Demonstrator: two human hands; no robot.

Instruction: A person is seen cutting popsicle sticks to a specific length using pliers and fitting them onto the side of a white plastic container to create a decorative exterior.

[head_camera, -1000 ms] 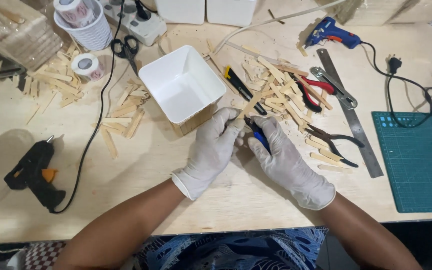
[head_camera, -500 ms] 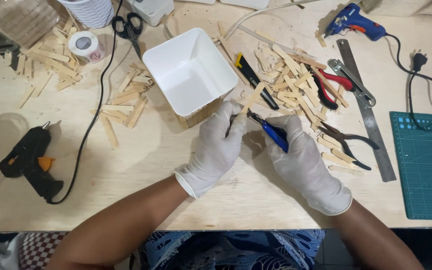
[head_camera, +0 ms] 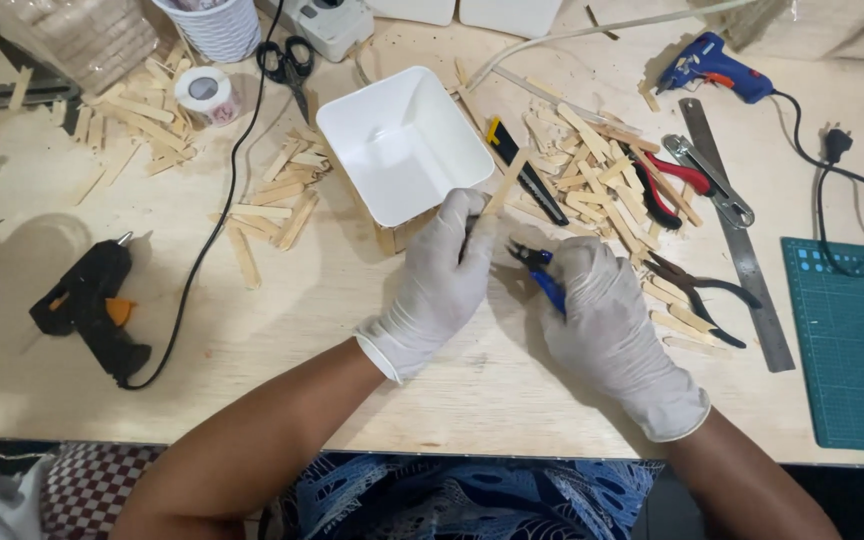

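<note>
Our gloved left hand (head_camera: 439, 282) pinches a wooden craft stick (head_camera: 505, 184) while our right hand (head_camera: 607, 320) grips blue-handled cutters (head_camera: 542, 274) beside the white tub (head_camera: 402, 140).

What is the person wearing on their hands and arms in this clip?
Both the left hand and the right hand wear thin white disposable gloves with rolled cuffs ending at the wrists. The forearms are bare, with no sleeves, watch or jewellery visible.

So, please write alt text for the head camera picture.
Two white-gloved hands work over a wooden table: the left hand holds a flat wooden stick, the right hand grips blue-handled pliers, beside a white square plastic bowl.
</note>
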